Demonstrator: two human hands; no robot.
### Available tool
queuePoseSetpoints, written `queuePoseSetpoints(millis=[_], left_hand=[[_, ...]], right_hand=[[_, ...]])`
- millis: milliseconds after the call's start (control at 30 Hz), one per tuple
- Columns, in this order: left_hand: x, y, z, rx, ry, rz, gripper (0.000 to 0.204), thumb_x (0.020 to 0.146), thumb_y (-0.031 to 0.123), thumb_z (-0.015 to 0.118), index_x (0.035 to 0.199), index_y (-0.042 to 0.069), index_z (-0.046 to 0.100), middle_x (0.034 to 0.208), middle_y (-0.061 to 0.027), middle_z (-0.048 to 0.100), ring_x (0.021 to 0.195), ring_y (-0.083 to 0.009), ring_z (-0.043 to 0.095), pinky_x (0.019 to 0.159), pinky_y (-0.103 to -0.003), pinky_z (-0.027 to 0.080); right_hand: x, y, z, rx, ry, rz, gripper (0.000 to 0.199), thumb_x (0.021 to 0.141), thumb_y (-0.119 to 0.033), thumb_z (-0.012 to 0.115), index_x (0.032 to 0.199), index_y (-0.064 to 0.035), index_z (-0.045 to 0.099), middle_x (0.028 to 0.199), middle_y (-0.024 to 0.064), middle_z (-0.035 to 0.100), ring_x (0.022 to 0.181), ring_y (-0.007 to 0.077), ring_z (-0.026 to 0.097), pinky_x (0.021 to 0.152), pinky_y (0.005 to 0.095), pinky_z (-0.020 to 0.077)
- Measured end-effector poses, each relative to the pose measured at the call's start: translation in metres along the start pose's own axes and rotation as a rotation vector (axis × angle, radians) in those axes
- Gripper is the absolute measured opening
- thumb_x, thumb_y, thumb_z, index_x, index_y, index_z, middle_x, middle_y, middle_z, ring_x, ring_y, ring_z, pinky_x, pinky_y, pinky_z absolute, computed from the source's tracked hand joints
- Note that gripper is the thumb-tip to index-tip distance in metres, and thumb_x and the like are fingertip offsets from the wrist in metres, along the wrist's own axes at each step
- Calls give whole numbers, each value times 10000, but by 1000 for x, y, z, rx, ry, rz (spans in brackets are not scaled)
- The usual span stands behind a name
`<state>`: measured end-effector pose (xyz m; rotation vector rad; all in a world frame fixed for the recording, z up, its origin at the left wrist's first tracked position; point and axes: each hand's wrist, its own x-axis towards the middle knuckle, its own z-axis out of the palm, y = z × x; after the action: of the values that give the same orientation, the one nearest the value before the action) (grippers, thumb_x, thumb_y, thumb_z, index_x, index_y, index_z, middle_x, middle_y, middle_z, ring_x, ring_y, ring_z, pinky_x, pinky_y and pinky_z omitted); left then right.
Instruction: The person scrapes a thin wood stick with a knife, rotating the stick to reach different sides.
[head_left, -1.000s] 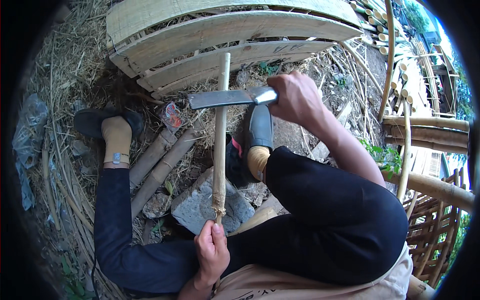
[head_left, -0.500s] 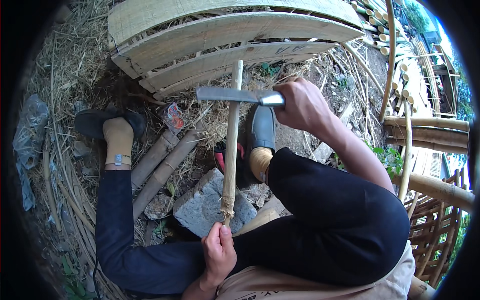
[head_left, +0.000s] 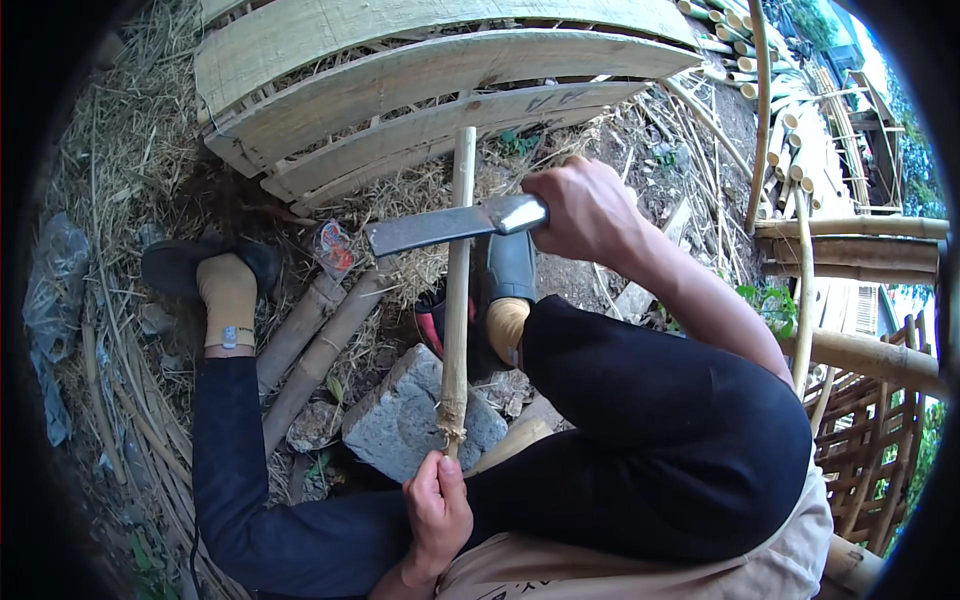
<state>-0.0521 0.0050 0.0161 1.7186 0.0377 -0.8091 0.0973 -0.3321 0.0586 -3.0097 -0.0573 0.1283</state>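
Observation:
A pale bamboo stick (head_left: 457, 300) points away from me, its near end frayed and narrowed. My left hand (head_left: 438, 505) pinches that thin end between thumb and fingers. In my right hand (head_left: 585, 210) is a machete (head_left: 430, 230) with a straight, blunt-tipped grey blade and a metal collar; my fist hides its handle. The blade lies across the upper half of the stick, pointing left, its flat face tilted up toward me. Whether the edge touches the wood I cannot tell. Under the stick's lower part rests a grey stone block (head_left: 410, 420).
A slatted wooden crate (head_left: 430, 75) stands at the far side. Two thick bamboo pieces (head_left: 325, 345) lie left of the stone, beside a red-and-white wrapper (head_left: 333, 246). Cut bamboo poles (head_left: 785, 150) are stacked far right, above a woven basket (head_left: 875, 440). A plastic bag (head_left: 62, 290) lies far left.
The machete has come down along the stick toward me, and its blade has rolled to show more of its flat face. My left hand keeps its hold on the stick's end.

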Motion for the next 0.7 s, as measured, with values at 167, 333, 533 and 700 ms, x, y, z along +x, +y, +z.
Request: queuePoseSetpoints(millis=[167, 333, 533, 700], left_hand=[[0, -6, 9, -46, -103, 57, 355, 1103, 236, 428, 792, 64, 437, 591, 52, 389, 479, -5, 346, 416, -214, 274], [4, 0, 6, -18, -63, 37, 367, 1097, 230, 443, 782, 42, 455, 577, 27, 422, 494, -29, 382, 448, -240, 302], [5, 4, 5, 83, -22, 69, 373, 1084, 205, 456, 758, 24, 455, 568, -3, 449, 502, -64, 421, 466, -279, 330], [4, 4, 5, 120, 2, 76, 354, 1076, 189, 459, 766, 18, 462, 559, -23, 461, 492, -80, 443, 463, -291, 333]], right_hand=[[4, 25, 2, -5, 34, 138, 100, 671, -138, 663, 702, -48, 691, 617, 187, 645, 610, 380, 681, 609, 469, 561], [8, 21, 10, -36, -47, 183, 120, 676, -129, 646, 700, -17, 681, 645, 216, 652, 642, 406, 681, 641, 489, 562], [-4, 17, 4, -7, -27, 170, 139, 666, -144, 656, 719, -19, 683, 641, 221, 643, 643, 409, 675, 629, 479, 556], [-11, 9, 6, -47, -72, 176, 114, 655, -141, 664, 707, -40, 675, 615, 204, 625, 642, 401, 668, 641, 489, 544]])
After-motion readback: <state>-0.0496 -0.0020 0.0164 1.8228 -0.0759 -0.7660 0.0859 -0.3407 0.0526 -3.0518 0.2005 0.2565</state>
